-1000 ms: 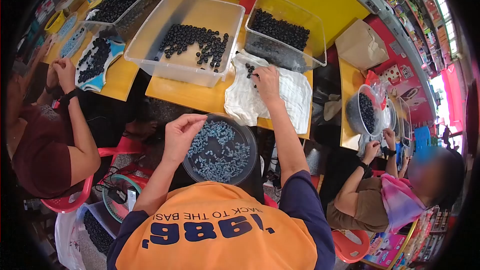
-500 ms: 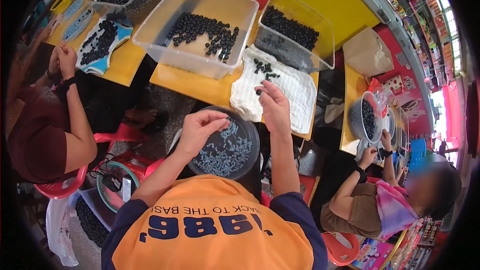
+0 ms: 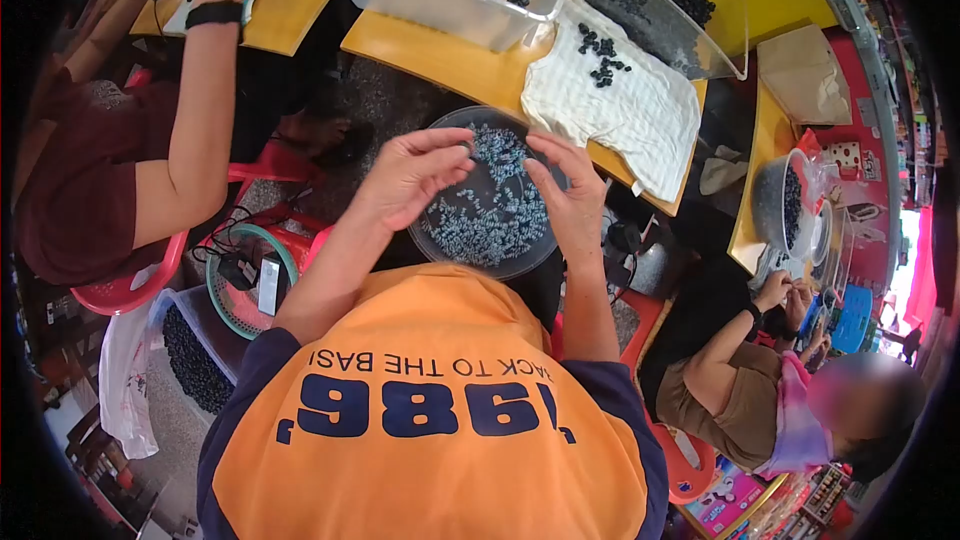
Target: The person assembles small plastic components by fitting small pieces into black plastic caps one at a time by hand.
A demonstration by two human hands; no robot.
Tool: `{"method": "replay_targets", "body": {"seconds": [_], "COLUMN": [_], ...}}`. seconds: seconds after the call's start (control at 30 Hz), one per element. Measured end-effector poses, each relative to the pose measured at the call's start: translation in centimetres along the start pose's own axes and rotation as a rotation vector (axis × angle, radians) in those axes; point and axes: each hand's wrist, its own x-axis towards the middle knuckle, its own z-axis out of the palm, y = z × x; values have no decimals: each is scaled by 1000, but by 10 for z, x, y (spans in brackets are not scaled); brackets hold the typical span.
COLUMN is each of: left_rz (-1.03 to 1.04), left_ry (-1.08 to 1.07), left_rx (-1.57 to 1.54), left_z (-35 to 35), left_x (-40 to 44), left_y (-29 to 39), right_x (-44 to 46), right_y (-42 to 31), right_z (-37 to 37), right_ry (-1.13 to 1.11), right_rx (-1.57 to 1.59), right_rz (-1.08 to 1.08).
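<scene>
My left hand (image 3: 420, 175) is over the left side of a round dark tray (image 3: 428, 240) of small blue-grey pieces (image 3: 490, 225). Its thumb and index finger are pinched towards each other; anything between them is too small to make out. My right hand (image 3: 572, 190) hovers at the tray's right edge, thumb and index finger apart, with no black piece visible in it. Small black round pieces (image 3: 603, 65) lie on a white cloth (image 3: 620, 125) beyond my right hand.
A clear bin (image 3: 450, 0) and another bin (image 3: 650, 25), both with black pieces, stand on the yellow table (image 3: 420, 55). People sit at left (image 3: 150, 160) and right (image 3: 730, 390). A green basket (image 3: 240, 280) and a tub of black pieces (image 3: 200, 360) are at lower left.
My right hand has moved from the cloth's edge to the tray, near my left hand. The black piece seen in it earlier no longer shows. The view has shifted, and the left person's arm reaches further up.
</scene>
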Motion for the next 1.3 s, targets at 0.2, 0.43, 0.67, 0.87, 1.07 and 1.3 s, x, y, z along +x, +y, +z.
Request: {"method": "replay_targets", "body": {"seconds": [0.2,0.43,0.67,0.87,1.07,1.3], "left_rz": [87,115,63,-45,-80,-37], "left_ry": [-119,-188,-213,-231,-232,-210], "left_rx": [-250,-395,-411,-205,-150,-25], "left_z": [-73,-99,-93,-70,-57,-54], "left_x": [-6,-5,-7,-6,-11,-11], "left_y": [10,6,3,-21,-25,-29], "right_x": [-34,-49,-43,-44,-40,-31], "right_y": [23,31,33,4,-17,-37], "right_z": [25,51,57,44,38,46], "right_ry": [-250,-412,-469,-227,-111,-141], "right_rx": [-254,-463,-519,126,155,-125], "right_rz": [-152,-281,-302,283,279,-22]}}
